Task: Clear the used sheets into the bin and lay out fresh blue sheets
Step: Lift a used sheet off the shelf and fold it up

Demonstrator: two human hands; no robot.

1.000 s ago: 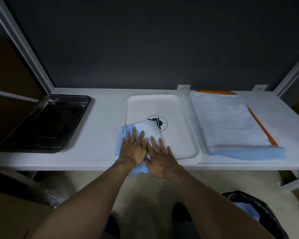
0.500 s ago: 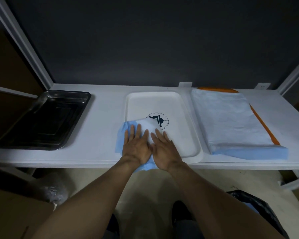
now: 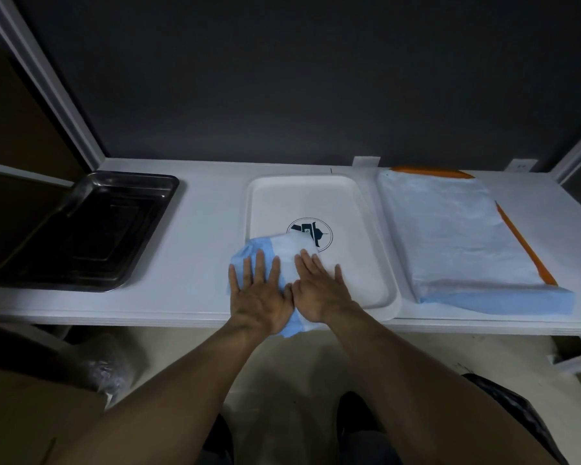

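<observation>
Left hand (image 3: 259, 295) and right hand (image 3: 319, 292) have uncrossed, fingers (image 3: 260, 265) splayed wider on the sheet (image 3: 284, 245).

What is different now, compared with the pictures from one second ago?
The right hand slid slightly forward and to the right, so it now lies beside the left hand. Both spread their fingers wider on the folded blue sheet. Nothing was gripped or released. The sheet, white tray, black tray and sheet stack stayed put.

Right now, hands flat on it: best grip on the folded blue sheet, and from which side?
Probably its near edge, from the front. The folded blue sheet lies flat across the white tray's corner, but that edge overhangs the table front between the left hand and right hand, free to pinch.
</observation>
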